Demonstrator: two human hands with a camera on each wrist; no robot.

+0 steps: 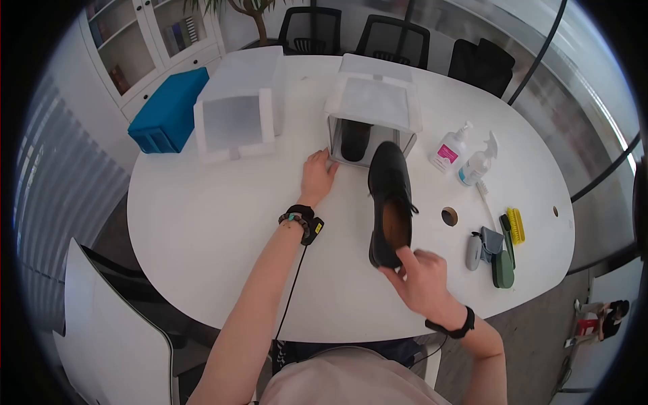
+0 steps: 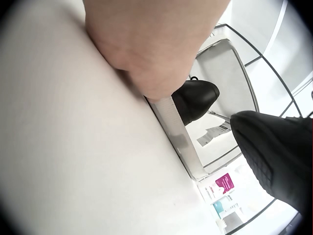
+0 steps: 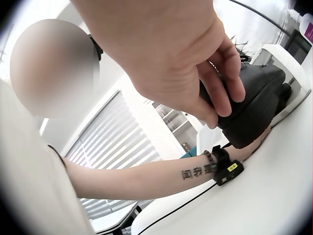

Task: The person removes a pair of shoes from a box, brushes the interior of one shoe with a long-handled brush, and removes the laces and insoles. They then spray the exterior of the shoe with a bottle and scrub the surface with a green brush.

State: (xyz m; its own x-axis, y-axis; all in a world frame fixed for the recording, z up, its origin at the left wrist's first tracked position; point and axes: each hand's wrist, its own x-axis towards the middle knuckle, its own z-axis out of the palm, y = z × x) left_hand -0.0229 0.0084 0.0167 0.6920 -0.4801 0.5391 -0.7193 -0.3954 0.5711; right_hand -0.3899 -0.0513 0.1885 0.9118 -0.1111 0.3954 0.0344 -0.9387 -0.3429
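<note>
My right hand (image 1: pixel 425 280) pinches a black lace-up dress shoe (image 1: pixel 389 172) by its heel, thumb at the collar. The shoe is toe-forward, its toe overlapping the front of a clear-and-white shoe box (image 1: pixel 378 101). Another black shoe (image 1: pixel 354 140) stands inside this box on the left; its toe (image 2: pixel 198 98) also shows in the left wrist view. At the box's lower front left corner, my left hand (image 1: pixel 317 177) touches the frame low by the tabletop, its fingertips hidden in the left wrist view. In the right wrist view, fingers (image 3: pixel 222 95) curl over the shoe's heel end.
A second shoe box (image 1: pixel 236 115) and a blue case (image 1: pixel 169 111) stand at left on the white table (image 1: pixel 223 270). To the right are a pump bottle (image 1: pixel 449 148), a spray bottle (image 1: pixel 478 165), a yellow brush (image 1: pixel 516 225), a green brush (image 1: pixel 503 270) and a round hole (image 1: pixel 449 216).
</note>
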